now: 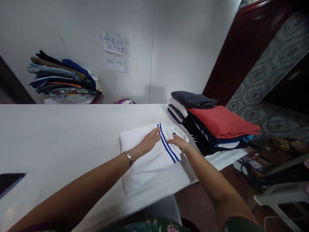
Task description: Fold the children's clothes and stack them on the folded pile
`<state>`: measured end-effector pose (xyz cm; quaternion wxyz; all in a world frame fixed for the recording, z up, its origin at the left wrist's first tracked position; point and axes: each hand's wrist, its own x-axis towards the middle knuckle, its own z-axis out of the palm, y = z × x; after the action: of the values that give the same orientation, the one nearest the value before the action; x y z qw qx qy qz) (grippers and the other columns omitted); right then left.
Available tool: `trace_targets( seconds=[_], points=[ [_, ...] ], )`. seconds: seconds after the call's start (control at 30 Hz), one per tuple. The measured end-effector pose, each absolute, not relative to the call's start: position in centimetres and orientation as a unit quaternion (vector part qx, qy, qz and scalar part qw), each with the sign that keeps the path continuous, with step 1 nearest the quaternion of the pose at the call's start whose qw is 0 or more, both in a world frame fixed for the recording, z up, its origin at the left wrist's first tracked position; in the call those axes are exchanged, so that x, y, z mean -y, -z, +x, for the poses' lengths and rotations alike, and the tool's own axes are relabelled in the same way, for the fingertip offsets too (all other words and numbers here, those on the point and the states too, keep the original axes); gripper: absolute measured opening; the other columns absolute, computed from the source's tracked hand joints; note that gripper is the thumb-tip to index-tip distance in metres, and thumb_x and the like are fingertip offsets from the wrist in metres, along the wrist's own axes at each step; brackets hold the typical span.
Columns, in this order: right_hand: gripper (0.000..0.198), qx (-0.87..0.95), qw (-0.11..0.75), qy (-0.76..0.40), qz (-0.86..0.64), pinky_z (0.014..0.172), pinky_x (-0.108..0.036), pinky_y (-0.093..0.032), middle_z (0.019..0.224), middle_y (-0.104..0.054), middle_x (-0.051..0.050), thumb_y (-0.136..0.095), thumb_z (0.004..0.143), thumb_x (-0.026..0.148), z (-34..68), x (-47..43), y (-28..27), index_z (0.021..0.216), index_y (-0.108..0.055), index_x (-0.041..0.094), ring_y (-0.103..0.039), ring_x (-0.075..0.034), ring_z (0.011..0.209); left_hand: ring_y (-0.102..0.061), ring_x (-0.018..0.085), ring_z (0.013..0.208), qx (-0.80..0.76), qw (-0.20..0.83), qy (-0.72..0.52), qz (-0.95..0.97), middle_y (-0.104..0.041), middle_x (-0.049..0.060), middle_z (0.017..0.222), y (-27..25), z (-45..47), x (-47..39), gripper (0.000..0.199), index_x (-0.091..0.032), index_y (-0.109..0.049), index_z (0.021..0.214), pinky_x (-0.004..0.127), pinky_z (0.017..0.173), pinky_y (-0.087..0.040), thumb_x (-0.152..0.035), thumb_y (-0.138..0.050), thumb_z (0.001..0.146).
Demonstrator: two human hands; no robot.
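A white shirt (pixel 145 161) with two blue stripes lies folded on the white table (pixel 60 138). My left hand (pixel 152 140), with a silver watch or bracelet (pixel 129 158) at the wrist, rests flat on it with fingers stretched out beside the stripes. At the shirt's right end, my right hand (pixel 178 142) pinches the fabric near the collar. Its thumb lies on top, and the other fingers are partly hidden by the cloth.
Stacked clothes, with a red garment (pixel 224 120) and a dark grey one (pixel 193 99) on top, sit at the table's right. Another clothes pile (pixel 65 79) stands behind the far edge. A dark flat device (pixel 11 182) lies left. A white stool (pixel 285 196) stands right.
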<state>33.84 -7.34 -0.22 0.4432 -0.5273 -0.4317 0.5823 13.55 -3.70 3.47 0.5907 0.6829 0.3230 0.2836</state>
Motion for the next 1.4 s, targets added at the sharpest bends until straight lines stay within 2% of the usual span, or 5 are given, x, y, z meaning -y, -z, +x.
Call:
trace_targets(
  seconds=[0.37, 0.57, 0.9, 1.1, 1.4],
  points=[
    [0.060, 0.471, 0.405, -0.490, -0.612, 0.085, -0.042, -0.055, 0.105, -0.074, -0.008, -0.072, 0.062, 0.019, 42.1, 4.7, -3.0, 0.121, -0.058, 0.018, -0.071, -0.025, 0.085, -0.020, 0.028, 0.145, -0.394, 0.134, -0.164, 0.894, -0.029, 0.013, 0.156, -0.7, 7.9, 1.4, 0.057, -0.017, -0.045, 0.139, 0.053, 0.117, -0.014, -0.048, -0.038, 0.092],
    [0.045, 0.480, 0.308, -0.446, -0.690, 0.083, -0.037, -0.055, 0.087, -0.076, -0.005, -0.064, 0.063, 0.011, 43.3, 3.4, 0.0, 0.108, -0.068, 0.015, -0.070, -0.023, 0.085, -0.020, 0.030, 0.145, -0.410, 0.134, -0.096, 0.897, -0.031, 0.014, 0.155, 1.6, 9.0, 1.0, 0.058, -0.020, -0.046, 0.139, 0.058, 0.115, -0.013, -0.053, -0.033, 0.093],
    [0.053, 0.534, 0.252, -0.283, -0.755, 0.108, -0.049, -0.034, 0.121, -0.066, -0.016, -0.065, 0.064, 0.006, 42.0, 3.0, -1.1, 0.117, -0.065, 0.011, -0.052, -0.035, 0.123, -0.024, 0.032, 0.144, -0.400, 0.094, -0.063, 0.909, -0.035, 0.014, 0.153, 2.1, 10.8, 1.2, 0.062, -0.019, -0.045, 0.141, 0.059, 0.115, -0.010, -0.054, -0.037, 0.091],
    [0.059, 0.731, 0.229, -0.087, -0.637, 0.118, -0.049, -0.015, 0.155, -0.032, -0.008, -0.055, 0.088, 0.039, 35.3, 5.3, -1.5, 0.144, -0.040, 0.024, -0.021, -0.027, 0.145, -0.027, 0.033, 0.143, -0.398, 0.082, -0.087, 0.910, -0.038, 0.014, 0.152, 2.9, 10.8, 1.2, 0.060, -0.021, -0.047, 0.140, 0.060, 0.115, -0.010, -0.054, -0.039, 0.090],
    [0.060, 0.716, 0.108, -0.051, -0.688, 0.116, -0.056, -0.004, 0.156, -0.029, -0.011, -0.042, 0.094, 0.050, 34.4, 8.2, 4.9, 0.146, -0.037, 0.021, -0.016, -0.029, 0.147, -0.028, 0.033, 0.142, -0.396, 0.086, -0.089, 0.910, -0.038, 0.014, 0.151, 3.4, 10.9, 1.0, 0.060, -0.020, -0.047, 0.140, 0.060, 0.114, -0.014, -0.054, -0.039, 0.091]
  ],
)
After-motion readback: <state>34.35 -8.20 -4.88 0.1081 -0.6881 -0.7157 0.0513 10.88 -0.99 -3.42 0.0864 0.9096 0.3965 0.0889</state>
